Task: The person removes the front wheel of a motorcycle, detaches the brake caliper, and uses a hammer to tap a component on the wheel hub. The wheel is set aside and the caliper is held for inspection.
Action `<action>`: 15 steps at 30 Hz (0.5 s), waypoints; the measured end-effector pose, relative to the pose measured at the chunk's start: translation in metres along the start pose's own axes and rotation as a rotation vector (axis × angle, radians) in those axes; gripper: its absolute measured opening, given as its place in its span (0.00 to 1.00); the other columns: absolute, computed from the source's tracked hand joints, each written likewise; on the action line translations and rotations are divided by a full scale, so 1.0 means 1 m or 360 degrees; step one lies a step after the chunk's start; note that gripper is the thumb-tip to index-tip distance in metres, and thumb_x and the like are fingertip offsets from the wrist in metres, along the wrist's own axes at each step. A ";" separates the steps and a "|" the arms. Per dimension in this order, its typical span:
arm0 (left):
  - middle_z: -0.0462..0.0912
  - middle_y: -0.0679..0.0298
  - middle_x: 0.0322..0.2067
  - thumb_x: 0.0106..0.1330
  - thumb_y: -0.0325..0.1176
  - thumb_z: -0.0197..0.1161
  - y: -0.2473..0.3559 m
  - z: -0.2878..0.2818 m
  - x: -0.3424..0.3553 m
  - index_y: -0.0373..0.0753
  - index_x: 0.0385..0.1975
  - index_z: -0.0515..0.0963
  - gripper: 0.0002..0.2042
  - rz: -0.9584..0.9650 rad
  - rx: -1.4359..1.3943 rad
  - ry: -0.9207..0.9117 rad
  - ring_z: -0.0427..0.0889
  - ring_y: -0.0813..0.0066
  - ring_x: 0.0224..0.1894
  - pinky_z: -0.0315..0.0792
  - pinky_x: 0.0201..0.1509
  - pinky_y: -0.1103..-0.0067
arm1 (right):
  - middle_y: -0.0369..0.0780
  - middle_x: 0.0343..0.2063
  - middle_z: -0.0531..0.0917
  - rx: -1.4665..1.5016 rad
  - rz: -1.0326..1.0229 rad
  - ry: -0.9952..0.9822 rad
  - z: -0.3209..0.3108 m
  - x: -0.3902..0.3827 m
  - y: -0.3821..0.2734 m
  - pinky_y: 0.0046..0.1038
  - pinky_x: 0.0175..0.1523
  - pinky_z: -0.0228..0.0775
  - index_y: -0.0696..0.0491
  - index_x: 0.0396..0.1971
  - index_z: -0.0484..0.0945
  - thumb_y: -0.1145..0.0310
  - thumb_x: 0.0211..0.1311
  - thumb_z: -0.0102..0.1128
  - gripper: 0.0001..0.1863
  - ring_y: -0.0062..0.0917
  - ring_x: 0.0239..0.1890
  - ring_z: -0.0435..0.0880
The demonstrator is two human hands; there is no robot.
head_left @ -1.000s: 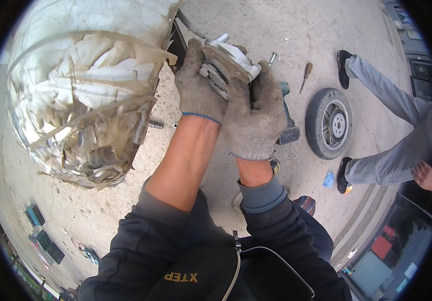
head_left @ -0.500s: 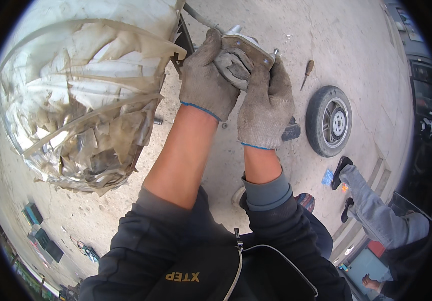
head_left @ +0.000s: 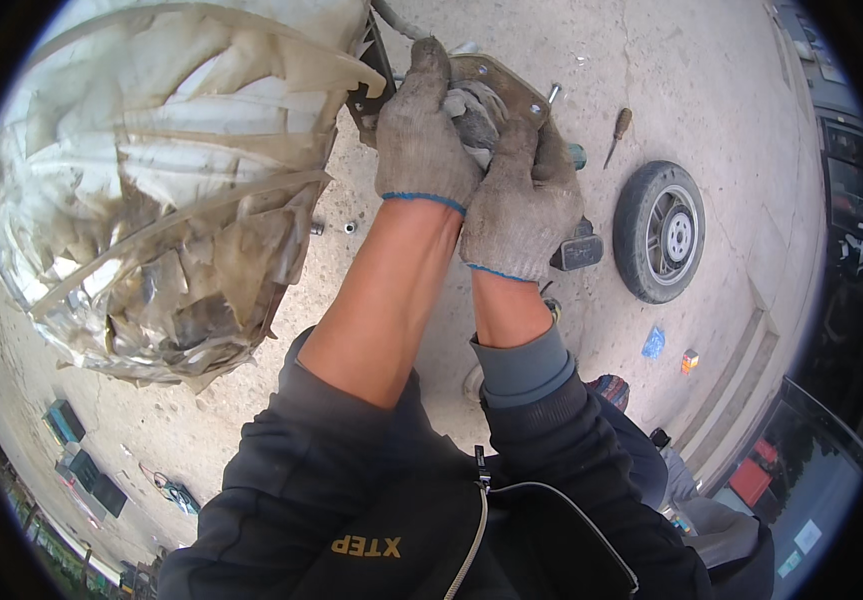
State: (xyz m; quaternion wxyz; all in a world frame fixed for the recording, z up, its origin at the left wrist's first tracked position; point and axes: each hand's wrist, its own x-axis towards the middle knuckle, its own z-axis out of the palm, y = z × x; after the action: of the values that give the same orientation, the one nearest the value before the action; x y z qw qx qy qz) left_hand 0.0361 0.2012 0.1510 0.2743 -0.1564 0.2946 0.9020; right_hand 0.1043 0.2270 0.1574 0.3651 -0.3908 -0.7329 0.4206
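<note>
The left hand [head_left: 426, 140] and right hand [head_left: 519, 205], both in soiled knitted gloves, grasp one metal part [head_left: 496, 85] between them, above the concrete floor [head_left: 591, 335]. The left is wrapped around the part's left side with its thumb upright; the right grips near the right corner of its flat, brownish plate. A bolt [head_left: 554, 93] shows beside that corner; whether they touch I cannot tell. At left sits a large plastic-wrapped bundle [head_left: 171, 210]. Right of the hands, a power tool [head_left: 577, 248], partly hidden, lies near a wheel [head_left: 659, 232], with a screwdriver [head_left: 617, 135] above the wheel and a blue packet [head_left: 653, 342] below it
</note>
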 end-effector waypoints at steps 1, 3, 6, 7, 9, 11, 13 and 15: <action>0.85 0.60 0.34 0.82 0.49 0.59 0.001 0.001 0.001 0.32 0.47 0.83 0.22 -0.0050 -0.0031 0.0011 0.85 0.71 0.36 0.81 0.41 0.76 | 0.54 0.36 0.91 0.0074 0.0097 -0.0003 0.000 0.001 0.000 0.34 0.44 0.83 0.66 0.52 0.86 0.66 0.79 0.61 0.17 0.38 0.37 0.93; 0.85 0.59 0.34 0.82 0.50 0.58 0.005 0.001 0.001 0.32 0.48 0.83 0.22 -0.0097 -0.0035 0.0023 0.85 0.70 0.37 0.82 0.43 0.75 | 0.54 0.37 0.91 0.0175 0.0200 -0.0054 -0.002 0.003 0.001 0.33 0.47 0.83 0.66 0.51 0.87 0.65 0.80 0.61 0.17 0.36 0.39 0.93; 0.85 0.59 0.36 0.82 0.53 0.57 0.003 0.004 0.002 0.33 0.51 0.82 0.24 -0.0114 -0.0045 0.0123 0.85 0.70 0.37 0.82 0.44 0.74 | 0.53 0.43 0.91 0.0222 0.0421 -0.0178 -0.007 0.012 0.007 0.34 0.54 0.83 0.65 0.55 0.85 0.64 0.78 0.64 0.19 0.35 0.47 0.92; 0.85 0.60 0.37 0.82 0.54 0.56 0.003 0.004 0.004 0.34 0.52 0.82 0.25 -0.0098 -0.0096 0.0212 0.85 0.71 0.37 0.82 0.44 0.74 | 0.52 0.45 0.91 0.0135 0.0300 -0.0142 -0.007 0.013 0.008 0.34 0.56 0.82 0.64 0.57 0.84 0.65 0.77 0.65 0.19 0.35 0.48 0.92; 0.85 0.61 0.39 0.82 0.57 0.55 0.003 0.004 0.006 0.35 0.54 0.81 0.26 -0.0113 -0.0084 0.0293 0.85 0.71 0.39 0.82 0.45 0.73 | 0.52 0.49 0.90 -0.0054 0.0100 -0.0027 -0.011 0.020 0.005 0.35 0.60 0.81 0.63 0.59 0.83 0.67 0.74 0.67 0.20 0.37 0.52 0.91; 0.85 0.63 0.41 0.81 0.58 0.55 0.004 0.002 0.006 0.37 0.55 0.80 0.26 -0.0179 0.0018 0.0302 0.84 0.72 0.41 0.81 0.46 0.73 | 0.51 0.50 0.89 -0.0150 -0.0387 -0.0132 -0.019 0.033 -0.004 0.36 0.61 0.82 0.62 0.60 0.82 0.71 0.70 0.68 0.21 0.38 0.53 0.91; 0.85 0.64 0.42 0.81 0.59 0.55 0.006 0.002 0.004 0.40 0.56 0.79 0.26 -0.0211 0.0092 0.0285 0.83 0.73 0.42 0.81 0.46 0.73 | 0.51 0.46 0.90 -0.0205 -0.0450 -0.0422 -0.030 0.047 -0.019 0.39 0.60 0.81 0.58 0.54 0.86 0.69 0.68 0.66 0.17 0.44 0.51 0.91; 0.84 0.65 0.42 0.81 0.59 0.55 0.007 0.003 0.002 0.41 0.56 0.78 0.25 -0.0209 0.0135 0.0300 0.83 0.74 0.43 0.80 0.47 0.73 | 0.51 0.44 0.90 -0.0482 -0.0443 -0.0734 -0.029 0.065 -0.031 0.43 0.58 0.81 0.56 0.49 0.88 0.62 0.71 0.64 0.16 0.47 0.50 0.90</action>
State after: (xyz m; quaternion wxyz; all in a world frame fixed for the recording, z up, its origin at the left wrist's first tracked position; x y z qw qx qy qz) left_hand 0.0302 0.1995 0.1554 0.3103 -0.2477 0.3459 0.8501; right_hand 0.0935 0.2831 0.2099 0.1810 -0.2310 -0.8971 0.3302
